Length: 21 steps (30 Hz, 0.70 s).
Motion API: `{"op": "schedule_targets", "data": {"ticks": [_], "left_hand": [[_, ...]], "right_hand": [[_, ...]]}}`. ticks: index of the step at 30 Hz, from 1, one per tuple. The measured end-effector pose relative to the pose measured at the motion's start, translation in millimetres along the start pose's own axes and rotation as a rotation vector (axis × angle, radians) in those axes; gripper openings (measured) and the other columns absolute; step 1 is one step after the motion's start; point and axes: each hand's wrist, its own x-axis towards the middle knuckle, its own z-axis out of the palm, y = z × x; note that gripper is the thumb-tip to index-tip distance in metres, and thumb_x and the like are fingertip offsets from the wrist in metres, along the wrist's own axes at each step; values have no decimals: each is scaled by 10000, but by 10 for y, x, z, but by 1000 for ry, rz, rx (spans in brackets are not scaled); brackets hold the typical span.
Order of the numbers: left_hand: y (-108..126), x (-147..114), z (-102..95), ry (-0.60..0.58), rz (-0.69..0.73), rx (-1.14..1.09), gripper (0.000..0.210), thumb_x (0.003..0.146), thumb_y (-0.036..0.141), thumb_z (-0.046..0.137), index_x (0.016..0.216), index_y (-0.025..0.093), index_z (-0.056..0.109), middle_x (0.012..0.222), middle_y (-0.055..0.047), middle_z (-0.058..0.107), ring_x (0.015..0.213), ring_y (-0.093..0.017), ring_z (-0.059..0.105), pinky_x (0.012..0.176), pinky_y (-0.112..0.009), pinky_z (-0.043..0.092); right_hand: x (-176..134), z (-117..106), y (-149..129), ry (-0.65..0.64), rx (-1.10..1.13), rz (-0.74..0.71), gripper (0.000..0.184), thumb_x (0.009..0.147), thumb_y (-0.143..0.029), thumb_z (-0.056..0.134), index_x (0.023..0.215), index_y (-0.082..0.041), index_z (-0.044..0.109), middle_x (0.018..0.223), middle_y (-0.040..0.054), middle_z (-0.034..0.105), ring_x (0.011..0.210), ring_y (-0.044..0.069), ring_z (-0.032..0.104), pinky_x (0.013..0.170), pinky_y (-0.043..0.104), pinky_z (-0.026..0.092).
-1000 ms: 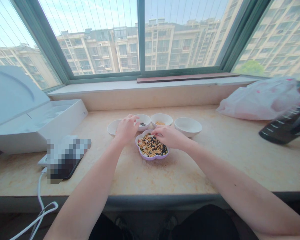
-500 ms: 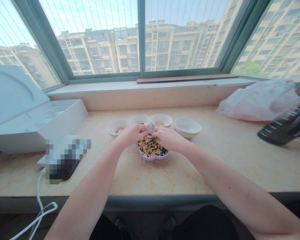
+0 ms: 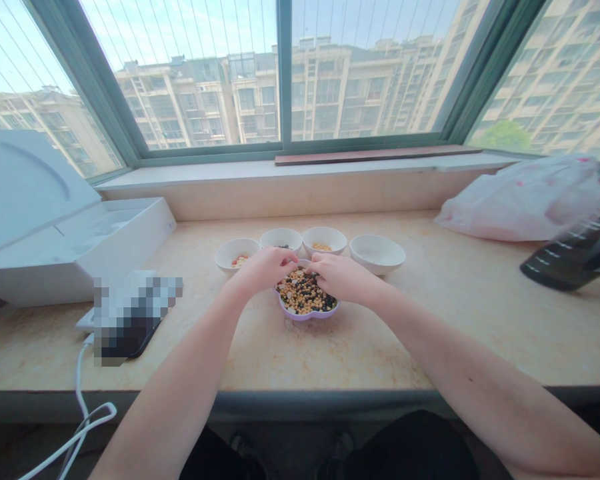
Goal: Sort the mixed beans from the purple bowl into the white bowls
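A purple scalloped tray [image 3: 307, 317] full of mixed black beans, yellow beans and pale pieces sits on the counter in front of me. My left hand [image 3: 273, 268] hovers over its far left rim, fingers curled and drawn together; what they hold, if anything, is hidden. The curled fingertips of my right hand [image 3: 334, 275] reach down to the beans at the tray's far right side, and their contents are too small to make out. Behind lie a white bowl [image 3: 223, 259] with reddish and pale pieces, one [image 3: 275, 235] with dark bits, and one [image 3: 337, 240] with yellow beans.
To the right of these stands a fourth white bowl [image 3: 380, 257]. An open white box [image 3: 125, 233] and a partly blurred-out phone [image 3: 147, 340] with a white cable [image 3: 80, 383] lie left. A plastic bag [image 3: 525, 200] and a dark bottle [image 3: 565, 263] are at the right.
My right hand's fingers have shifted slightly among the beans. My left hand stays almost in place, and the whole view has moved a little.
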Motion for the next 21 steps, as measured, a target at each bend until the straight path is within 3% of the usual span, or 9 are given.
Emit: {"op": "schedule_targets", "data": {"ticks": [6,10,15,21], "left_hand": [[15,13,9,3,3,42,231,896,254,547,945,223,771,708,-18,716,569,-151,615,529,-246,410],[24,7,2,-12,-1,28,233,901,260,546,945,221,772,738,-23,727,578,-151,620,523,-244,405],[33,-1,-14,-29,-32,11,234,914,286,541,972,226,759,704,-9,714,552,-145,611,520,-245,398],[48,18,-19,-48,-44,51,266,925,342,531,994,216,755,785,-28,734,634,-158,639,552,-246,407]], "right_hand": [[8,11,-22,-29,-77,-1,311,894,-84,461,783,-161,742,972,125,658,894,224,648,669,299,435],[4,28,-2,-24,-78,8,301,915,-118,465,850,-167,755,979,125,669,925,235,653,679,302,442],[-4,8,-18,29,-72,50,330,979,-213,430,1145,-202,716,1013,109,696,912,239,676,665,308,440],[48,-9,-134,-35,-161,60,353,1005,-228,402,968,-142,742,964,130,724,864,242,695,640,297,431]]}}
